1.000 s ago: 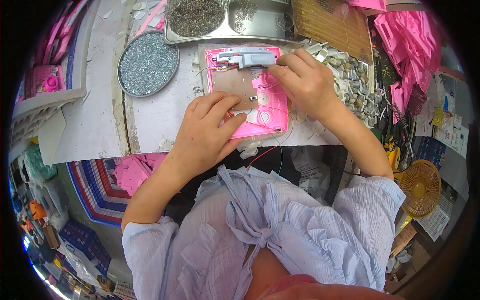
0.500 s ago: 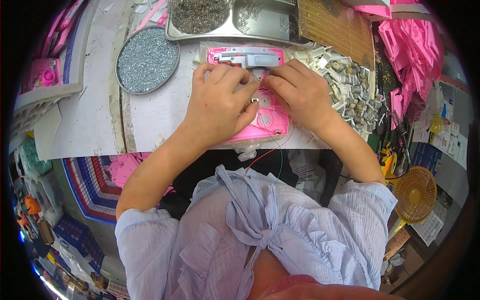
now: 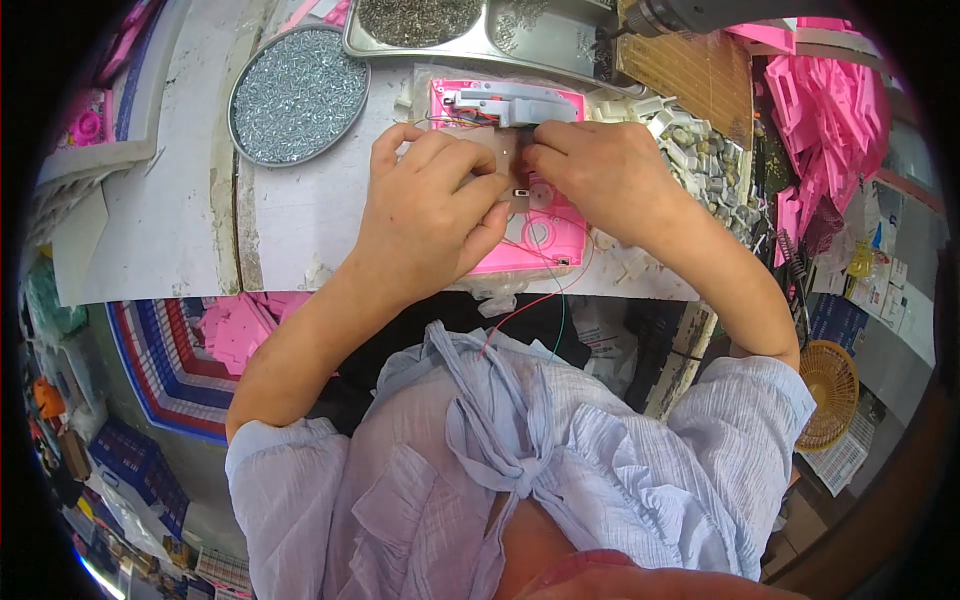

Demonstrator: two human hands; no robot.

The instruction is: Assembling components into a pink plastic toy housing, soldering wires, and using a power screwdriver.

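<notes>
Board [image 3: 507,150] lies in the pink case [image 3: 568,236], partly covered. The left hand [image 3: 428,205] and right hand [image 3: 612,180] curl over these 2 (their touch is hidden); I cannot tell either grip.

- Blouse [image 3: 420,535]: pale blue with a lavender cast, in thin, crinkled, finely lined cloth
- Neckline: a narrow opening, drawn together by a knot [image 3: 525,476] of the same cloth
- Ties [image 3: 483,415]: long, soft, creased strips running from the knot down the front
- Ruffles [image 3: 625,465]: gathered, on both sides of the chest
- Sleeves [image 3: 745,430]: loose and wrinkled, ending near the elbows
- Left hand [image 3: 430,205] and right hand [image 3: 605,172]: bare
</notes>
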